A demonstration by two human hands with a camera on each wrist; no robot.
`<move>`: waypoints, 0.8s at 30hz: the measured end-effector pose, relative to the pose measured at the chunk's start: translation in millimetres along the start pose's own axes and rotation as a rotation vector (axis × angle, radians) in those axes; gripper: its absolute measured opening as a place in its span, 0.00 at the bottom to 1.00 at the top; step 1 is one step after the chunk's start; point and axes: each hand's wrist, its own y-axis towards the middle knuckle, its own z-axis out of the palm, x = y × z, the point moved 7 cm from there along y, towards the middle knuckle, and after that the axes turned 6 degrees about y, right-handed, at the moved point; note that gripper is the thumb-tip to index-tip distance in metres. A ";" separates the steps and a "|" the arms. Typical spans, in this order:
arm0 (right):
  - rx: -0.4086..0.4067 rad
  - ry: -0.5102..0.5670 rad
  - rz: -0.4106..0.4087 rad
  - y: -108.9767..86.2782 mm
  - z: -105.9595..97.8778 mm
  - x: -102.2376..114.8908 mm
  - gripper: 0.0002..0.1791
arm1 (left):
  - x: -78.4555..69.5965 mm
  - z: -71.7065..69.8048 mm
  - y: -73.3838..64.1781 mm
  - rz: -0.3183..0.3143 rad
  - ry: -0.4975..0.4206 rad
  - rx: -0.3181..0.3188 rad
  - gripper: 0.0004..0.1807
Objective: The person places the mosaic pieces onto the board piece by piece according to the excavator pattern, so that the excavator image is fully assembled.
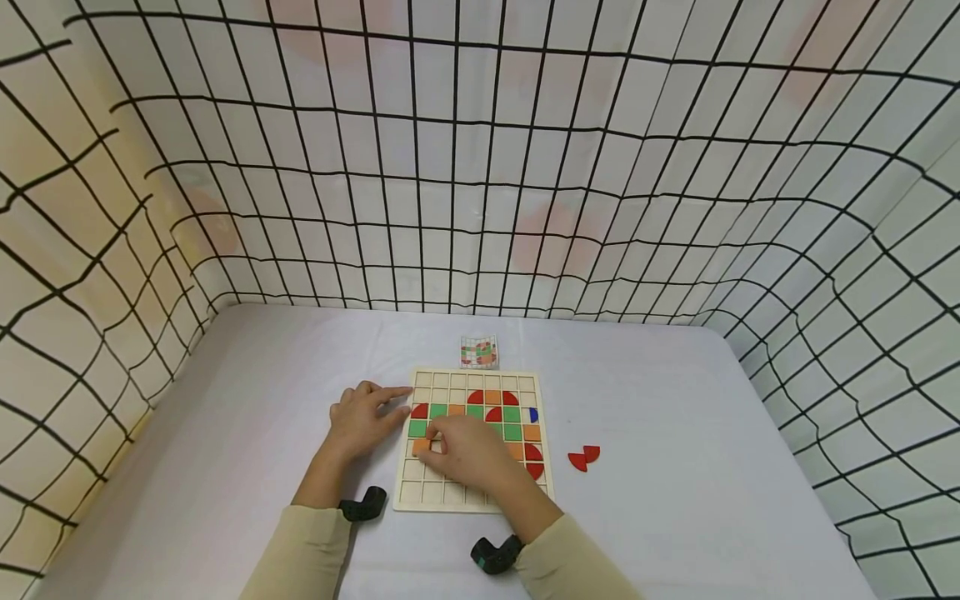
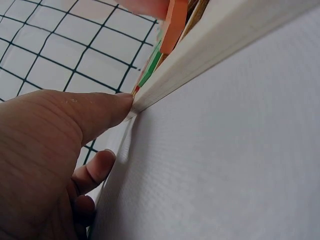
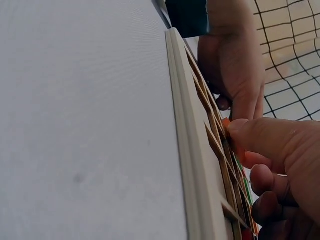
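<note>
A wooden grid board (image 1: 442, 497) lies on the table, with green and orange squares and red quarter-round pieces in its cells. My right hand (image 1: 476, 454) reaches across it and pinches an orange square tile (image 1: 421, 447) between thumb and forefinger at the left column. In the left wrist view this orange tile (image 2: 175, 25) stands tilted up above the board's rim. My left hand (image 1: 363, 421) rests beside the board's left edge, its forefinger and thumb stretched out and touching the rim. Part of the middle cells is hidden under my right hand.
Two loose red quarter-round pieces (image 1: 584, 457) lie right of the board. A small pattern card (image 1: 479, 352) stands behind its far edge. A blue piece (image 1: 533, 415) sits in the right column. Black wire mesh (image 1: 472, 183) encloses the table's back and sides.
</note>
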 end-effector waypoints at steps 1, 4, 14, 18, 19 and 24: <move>0.002 -0.012 -0.002 0.8 1.0 0.9 0.14 | 0.0 0.0 0.0 0.001 -0.001 0.001 0.21; 0.010 -0.027 -0.002 2.7 2.5 3.9 0.13 | 0.7 0.3 0.2 0.003 0.000 -0.001 0.21; 0.019 -0.078 -0.021 6.8 5.6 8.8 0.14 | 0.1 0.9 0.9 0.005 -0.001 0.002 0.21; 0.020 -0.074 -0.019 6.0 5.0 9.2 0.14 | -0.1 1.2 1.2 0.003 0.005 0.001 0.21; 0.020 -0.072 -0.017 5.5 4.8 9.2 0.14 | -0.1 1.1 1.2 0.003 0.007 0.000 0.21; 0.022 -0.062 -0.006 2.0 2.5 8.0 0.13 | 1.0 1.2 0.5 -0.005 0.010 -0.001 0.21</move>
